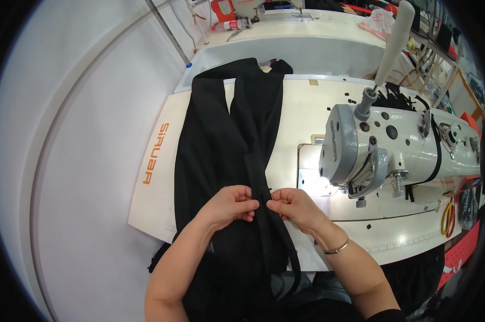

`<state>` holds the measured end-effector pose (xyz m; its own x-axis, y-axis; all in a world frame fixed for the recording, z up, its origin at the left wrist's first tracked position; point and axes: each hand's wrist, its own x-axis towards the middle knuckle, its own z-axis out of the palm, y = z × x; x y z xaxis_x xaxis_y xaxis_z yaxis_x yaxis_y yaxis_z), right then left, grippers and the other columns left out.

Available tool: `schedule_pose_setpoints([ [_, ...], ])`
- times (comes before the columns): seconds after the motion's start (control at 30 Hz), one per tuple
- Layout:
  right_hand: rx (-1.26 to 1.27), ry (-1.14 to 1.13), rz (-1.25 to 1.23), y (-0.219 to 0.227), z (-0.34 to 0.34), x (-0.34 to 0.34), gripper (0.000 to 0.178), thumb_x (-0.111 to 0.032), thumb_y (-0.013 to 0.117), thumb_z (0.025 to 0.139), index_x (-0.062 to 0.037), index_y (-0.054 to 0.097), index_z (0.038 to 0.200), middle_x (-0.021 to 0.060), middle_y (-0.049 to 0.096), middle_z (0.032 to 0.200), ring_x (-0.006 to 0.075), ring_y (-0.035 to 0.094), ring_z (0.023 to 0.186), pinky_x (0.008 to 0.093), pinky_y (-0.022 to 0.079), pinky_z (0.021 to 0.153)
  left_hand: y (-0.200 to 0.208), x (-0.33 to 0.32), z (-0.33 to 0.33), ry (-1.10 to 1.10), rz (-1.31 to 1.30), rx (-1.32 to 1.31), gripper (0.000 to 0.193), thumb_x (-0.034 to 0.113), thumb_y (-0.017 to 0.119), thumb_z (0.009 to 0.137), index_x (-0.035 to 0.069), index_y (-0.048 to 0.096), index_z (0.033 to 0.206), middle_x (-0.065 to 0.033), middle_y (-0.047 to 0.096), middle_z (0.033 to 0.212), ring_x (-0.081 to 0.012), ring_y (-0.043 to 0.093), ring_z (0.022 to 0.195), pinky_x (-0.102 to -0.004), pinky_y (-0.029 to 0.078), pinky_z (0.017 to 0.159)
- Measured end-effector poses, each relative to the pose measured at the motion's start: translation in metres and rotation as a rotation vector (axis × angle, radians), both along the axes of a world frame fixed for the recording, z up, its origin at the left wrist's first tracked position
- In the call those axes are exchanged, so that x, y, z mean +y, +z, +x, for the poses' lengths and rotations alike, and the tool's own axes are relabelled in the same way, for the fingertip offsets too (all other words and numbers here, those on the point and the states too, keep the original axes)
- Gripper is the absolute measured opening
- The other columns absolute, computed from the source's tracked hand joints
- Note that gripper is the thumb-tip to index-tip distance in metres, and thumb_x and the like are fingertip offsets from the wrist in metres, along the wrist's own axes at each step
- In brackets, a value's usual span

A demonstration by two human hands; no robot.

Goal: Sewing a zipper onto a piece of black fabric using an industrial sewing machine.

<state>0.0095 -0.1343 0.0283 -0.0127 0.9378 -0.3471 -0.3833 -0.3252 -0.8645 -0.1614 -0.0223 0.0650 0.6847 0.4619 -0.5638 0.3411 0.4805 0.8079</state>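
A long piece of black fabric (210, 139) lies over the left part of the white sewing table (156, 193) and drapes down toward my lap. My left hand (234, 205) pinches the fabric along a narrow strip or folded edge. Close beside it on the right, my right hand (292, 206) pinches the same strip, thumb and fingers pressed together. The two thumbs point at each other with the dark strip between them. A loose end of the strip hangs below the right hand. Black on black hides the exact folds.
A white sewing machine (403, 142) stands to the right, its needle area near my right hand. Scissors with yellow and red handles (447, 217) are at the right edge. Black scraps (398, 99) lie behind the machine. At the back is another table (328, 27) with a bottle (232, 24).
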Motion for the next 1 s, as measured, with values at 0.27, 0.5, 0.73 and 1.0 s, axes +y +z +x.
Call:
schedule_pose_setpoints([
  [0.27,0.011,0.036,-0.043,-0.002,0.004,0.000,0.021,-0.016,0.069,0.087,-0.0003,0.066,0.100,-0.0030,0.061,0.076,0.0026,0.052,0.063,0.0158,0.041,0.055,-0.003,0.000,0.001,-0.001,-0.023,-0.007,0.010,0.005,0.065,0.087,0.003,0.056,0.084,-0.0030,0.060,0.074,-0.0104,0.060,0.065,-0.0234,0.053,0.061],
  [0.5,-0.105,0.031,-0.029,0.001,0.006,0.003,0.020,-0.016,0.073,0.083,0.0004,0.066,0.092,-0.0018,0.060,0.070,0.0040,0.052,0.060,0.0173,0.041,0.054,-0.004,0.000,0.001,-0.004,-0.015,-0.025,0.013,0.006,0.067,0.086,0.004,0.055,0.082,-0.0037,0.060,0.074,-0.0109,0.061,0.064,-0.0237,0.054,0.060],
  [0.73,-0.147,-0.031,0.020,-0.001,0.000,0.002,0.017,-0.015,0.073,0.083,0.0002,0.066,0.087,-0.0013,0.060,0.068,0.0034,0.052,0.060,0.0178,0.040,0.054,0.006,-0.001,0.003,-0.024,0.105,0.063,0.013,0.007,0.068,0.086,0.003,0.056,0.087,-0.0040,0.061,0.075,-0.0106,0.060,0.065,-0.0239,0.053,0.059],
  [1.0,-0.247,-0.029,0.036,-0.001,-0.002,0.001,0.020,-0.016,0.071,0.084,0.0030,0.067,0.089,0.0020,0.065,0.072,0.0056,0.057,0.063,0.0208,0.047,0.060,0.028,0.019,0.012,-0.041,0.241,0.142,0.008,0.008,0.059,0.090,0.003,0.058,0.096,-0.0018,0.058,0.075,-0.0071,0.055,0.063,-0.0216,0.046,0.053],
])
